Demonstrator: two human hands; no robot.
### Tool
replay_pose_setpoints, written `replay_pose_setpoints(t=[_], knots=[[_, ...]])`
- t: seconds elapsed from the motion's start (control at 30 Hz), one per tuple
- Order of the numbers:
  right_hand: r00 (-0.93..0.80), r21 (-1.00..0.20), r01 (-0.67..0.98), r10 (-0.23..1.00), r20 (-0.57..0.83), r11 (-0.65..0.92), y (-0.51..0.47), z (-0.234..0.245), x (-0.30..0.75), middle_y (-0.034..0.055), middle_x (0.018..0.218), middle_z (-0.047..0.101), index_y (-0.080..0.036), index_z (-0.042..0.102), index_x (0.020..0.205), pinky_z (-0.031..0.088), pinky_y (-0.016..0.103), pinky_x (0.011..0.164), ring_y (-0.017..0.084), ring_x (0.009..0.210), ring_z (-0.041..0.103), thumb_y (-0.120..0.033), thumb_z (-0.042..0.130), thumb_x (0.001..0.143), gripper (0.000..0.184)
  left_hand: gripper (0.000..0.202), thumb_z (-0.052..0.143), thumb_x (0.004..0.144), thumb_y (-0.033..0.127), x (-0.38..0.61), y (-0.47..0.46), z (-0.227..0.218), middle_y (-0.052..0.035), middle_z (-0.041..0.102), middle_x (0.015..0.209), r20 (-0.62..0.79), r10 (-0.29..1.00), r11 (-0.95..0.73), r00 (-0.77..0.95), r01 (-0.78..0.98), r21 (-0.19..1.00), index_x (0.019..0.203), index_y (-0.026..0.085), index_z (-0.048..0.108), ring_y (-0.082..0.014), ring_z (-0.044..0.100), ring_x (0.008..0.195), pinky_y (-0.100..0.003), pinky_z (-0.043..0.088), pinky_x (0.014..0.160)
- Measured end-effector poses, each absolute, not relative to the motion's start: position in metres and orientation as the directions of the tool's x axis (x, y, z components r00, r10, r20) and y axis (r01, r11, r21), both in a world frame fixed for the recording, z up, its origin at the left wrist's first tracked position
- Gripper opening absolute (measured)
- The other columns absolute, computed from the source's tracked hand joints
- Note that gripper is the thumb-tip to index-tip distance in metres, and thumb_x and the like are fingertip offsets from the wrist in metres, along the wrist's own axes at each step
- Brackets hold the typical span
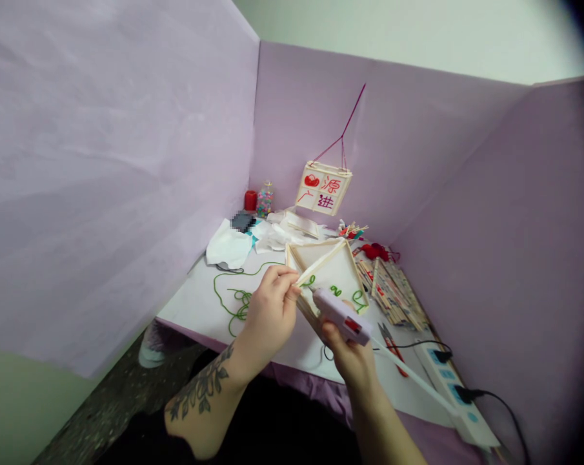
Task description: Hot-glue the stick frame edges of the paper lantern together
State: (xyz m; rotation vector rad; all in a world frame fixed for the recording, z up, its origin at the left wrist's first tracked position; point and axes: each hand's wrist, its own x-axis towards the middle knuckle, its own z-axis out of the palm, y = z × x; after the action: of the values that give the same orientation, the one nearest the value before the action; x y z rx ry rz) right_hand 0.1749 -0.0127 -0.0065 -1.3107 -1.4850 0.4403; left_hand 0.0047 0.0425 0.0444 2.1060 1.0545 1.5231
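A: We are in a booth of lilac paper walls (102, 161), looking down at a white desk (199, 303) in the corner. What do we find, left to right?

B: First, loose green yarn (231, 300) on the desk. Next, our left hand (272, 310), fingers pinched shut on the near corner of a wooden stick frame (328, 268) with a white panel, lifted and tilted over the middle of the desk. Then our right hand (352, 358), wrapped closed around a pale glue gun (340, 313), its nozzle at that same pinched corner. Further right lie red scissors (391, 342), a pile of sticks (393, 290) and a power strip (446, 374).

A: How do we do this well?

B: We think by keeping the frame steady, keeping our fingertips clear of the hot nozzle, squeezing gently for a small bead, and minding the cord.
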Motion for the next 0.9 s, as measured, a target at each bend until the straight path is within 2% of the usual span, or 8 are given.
replay_pose_setpoints(t=[0.17,0.3,0.5,0.67,0.9], knots=[[0.182,-0.804,0.492,0.863,0.471,0.335,-0.0125,-0.0054,0.1741,0.0034,0.082,0.059,-0.021,0.06,0.08,0.045,0.034,0.069,0.021,0.076,0.056,-0.053,0.059,0.088,0.033,0.017,0.047,0.095,0.017,0.006,0.0422,0.0463,-0.0088,0.062,0.105,0.661,0.733,-0.666,0.16,0.367,0.649,0.099,0.018,0.063,-0.0189,0.064,0.099,-0.032,0.054,0.087],[0.186,-0.823,0.472,0.877,0.444,0.317,-0.0122,-0.0056,0.175,0.002,0.077,0.056,-0.022,0.061,0.082,0.044,0.034,0.068,0.02,0.072,0.054,-0.056,0.058,0.088,0.034,0.017,0.047,0.096,0.018,0.0074,0.0427,0.0467,-0.0089,0.063,0.104,0.66,0.733,-0.668,0.164,0.359,0.652,0.099,0.017,0.063,-0.0189,0.063,0.099,-0.032,0.054,0.086],[0.197,-0.857,0.42,0.892,0.407,0.298,-0.0155,-0.0025,0.175,0.0064,0.086,0.063,-0.021,0.07,0.089,0.049,0.036,0.071,0.024,0.08,0.06,-0.064,0.057,0.085,0.045,0.017,0.046,0.096,0.018,0.0065,0.0441,0.0479,-0.0084,0.062,0.105,0.645,0.747,-0.651,0.161,0.378,0.659,0.099,0.018,0.063,-0.019,0.063,0.1,-0.033,0.054,0.086],[0.187,-0.845,0.439,0.889,0.418,0.305,-0.0191,0.002,0.1751,0.0064,0.085,0.067,-0.026,0.073,0.088,0.051,0.038,0.073,0.027,0.082,0.062,-0.065,0.057,0.084,0.043,0.017,0.047,0.096,0.018,0.0055,0.0447,0.0498,-0.0083,0.063,0.104,0.637,0.754,-0.643,0.16,0.378,0.666,0.099,0.018,0.063,-0.0187,0.063,0.098,-0.032,0.054,0.085],[0.133,-0.828,0.448,0.89,0.436,0.338,-0.014,-0.002,0.1758,0.0015,0.075,0.051,-0.022,0.059,0.074,0.044,0.032,0.062,0.02,0.068,0.052,-0.067,0.054,0.085,0.046,0.017,0.047,0.096,0.018,0.0073,0.0442,0.049,-0.008,0.063,0.104,0.647,0.744,-0.654,0.165,0.379,0.655,0.098,0.018,0.064,-0.0188,0.064,0.098,-0.032,0.054,0.086]])
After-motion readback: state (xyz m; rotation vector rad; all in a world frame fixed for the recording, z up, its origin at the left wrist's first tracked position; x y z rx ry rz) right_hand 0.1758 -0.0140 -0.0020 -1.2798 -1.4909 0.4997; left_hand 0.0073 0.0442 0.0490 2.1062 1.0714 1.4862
